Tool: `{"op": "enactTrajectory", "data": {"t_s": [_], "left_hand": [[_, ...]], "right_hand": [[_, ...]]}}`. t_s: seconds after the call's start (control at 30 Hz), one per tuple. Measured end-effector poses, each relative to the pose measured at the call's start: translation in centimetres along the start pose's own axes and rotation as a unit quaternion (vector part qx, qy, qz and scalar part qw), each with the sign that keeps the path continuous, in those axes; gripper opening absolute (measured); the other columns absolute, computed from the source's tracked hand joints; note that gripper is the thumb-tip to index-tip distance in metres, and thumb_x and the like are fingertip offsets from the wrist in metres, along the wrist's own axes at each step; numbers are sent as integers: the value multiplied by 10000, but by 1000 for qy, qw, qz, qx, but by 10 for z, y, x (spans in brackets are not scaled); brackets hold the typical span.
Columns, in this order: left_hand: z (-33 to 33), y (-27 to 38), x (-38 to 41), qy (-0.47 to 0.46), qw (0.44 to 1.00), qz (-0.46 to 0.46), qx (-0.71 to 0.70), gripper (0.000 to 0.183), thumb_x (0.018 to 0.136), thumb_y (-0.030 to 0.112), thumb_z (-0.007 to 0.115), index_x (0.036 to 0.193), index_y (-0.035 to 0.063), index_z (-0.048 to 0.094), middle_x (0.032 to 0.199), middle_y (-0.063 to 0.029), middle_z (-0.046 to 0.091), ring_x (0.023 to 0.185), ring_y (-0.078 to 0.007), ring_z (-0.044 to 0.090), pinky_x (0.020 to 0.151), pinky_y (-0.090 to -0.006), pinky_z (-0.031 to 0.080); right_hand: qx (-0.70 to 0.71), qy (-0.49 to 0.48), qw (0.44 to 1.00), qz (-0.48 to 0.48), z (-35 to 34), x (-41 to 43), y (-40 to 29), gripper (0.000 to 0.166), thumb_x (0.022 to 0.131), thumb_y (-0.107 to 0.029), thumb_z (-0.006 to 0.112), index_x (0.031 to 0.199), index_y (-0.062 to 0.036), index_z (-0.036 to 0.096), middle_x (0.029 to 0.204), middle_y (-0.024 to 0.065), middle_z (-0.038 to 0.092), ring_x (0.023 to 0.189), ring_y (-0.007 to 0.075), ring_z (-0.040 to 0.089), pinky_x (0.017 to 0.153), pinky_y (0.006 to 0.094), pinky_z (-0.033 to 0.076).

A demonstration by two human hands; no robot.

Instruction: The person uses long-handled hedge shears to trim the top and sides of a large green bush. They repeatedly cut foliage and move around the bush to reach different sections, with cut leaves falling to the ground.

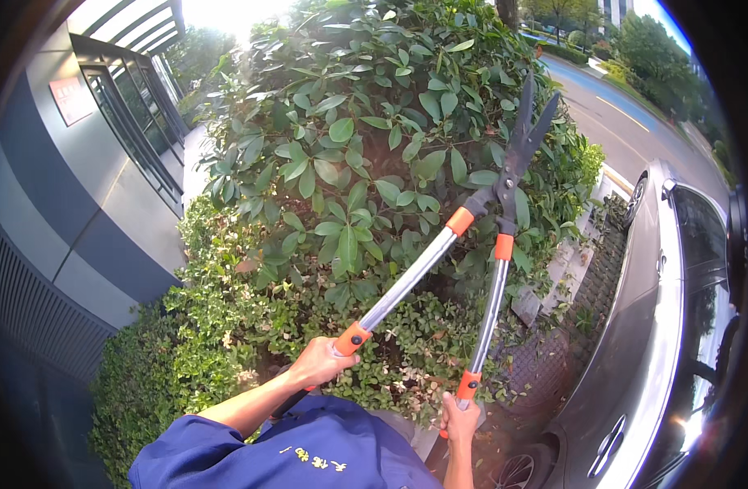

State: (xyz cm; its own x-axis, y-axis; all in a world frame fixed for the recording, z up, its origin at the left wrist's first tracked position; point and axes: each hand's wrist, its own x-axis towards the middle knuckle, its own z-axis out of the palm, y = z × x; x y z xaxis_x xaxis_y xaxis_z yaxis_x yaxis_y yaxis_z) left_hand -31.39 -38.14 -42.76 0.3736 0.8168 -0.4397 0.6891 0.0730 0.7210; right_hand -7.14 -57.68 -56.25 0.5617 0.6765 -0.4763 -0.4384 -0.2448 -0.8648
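Observation:
Both my hands are on a pair of long-handled hedge shears (pixel 509 183) with dark blades, metal tube handles and orange collars. My left hand (pixel 325 362) is wrapped around the left handle below its lower collar. Around the right handle, lower right, closes my right hand (pixel 460 417). The blades point up and away, parted in a narrow V, over the right side of a tall broad-leaved bush (pixel 349 165). Whether a twig lies between the blades is too unclear to tell. A low small-leaved hedge (pixel 215 305) spreads beneath the handles.
A grey car (pixel 630 342) stands close on my right beside a paved strip and a manhole cover (pixel 536 367). To the left rises a panelled building wall (pixel 98 202) with glass doors and a sign bearing writing. A road (pixel 618 113) runs beyond the bush.

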Motion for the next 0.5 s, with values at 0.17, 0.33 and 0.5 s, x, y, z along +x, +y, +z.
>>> {"op": "enactTrajectory", "data": {"t_s": [0.17,0.33,0.5], "left_hand": [[41,21,-36,23,999,-5,34,338,831,329,747,857,0,676,639,-57,611,598,-137,575,604,-352,473],[58,29,-54,81,995,29,42,334,807,322,730,919,9,703,689,-170,664,660,-316,658,687,-434,499],[47,51,-70,95,994,-41,40,369,810,345,744,922,-5,708,721,-159,674,674,-243,660,710,-412,511]], "right_hand": [[-18,-26,999,18,-69,-5,5,268,894,-176,745,795,-62,523,527,11,493,384,120,458,367,272,391],[45,-145,985,79,-84,4,-27,255,901,-198,726,816,-51,536,604,52,535,475,156,528,455,295,450],[117,-222,961,112,-70,29,-52,209,897,-155,732,862,-39,563,653,61,569,506,154,538,488,288,442]]}}
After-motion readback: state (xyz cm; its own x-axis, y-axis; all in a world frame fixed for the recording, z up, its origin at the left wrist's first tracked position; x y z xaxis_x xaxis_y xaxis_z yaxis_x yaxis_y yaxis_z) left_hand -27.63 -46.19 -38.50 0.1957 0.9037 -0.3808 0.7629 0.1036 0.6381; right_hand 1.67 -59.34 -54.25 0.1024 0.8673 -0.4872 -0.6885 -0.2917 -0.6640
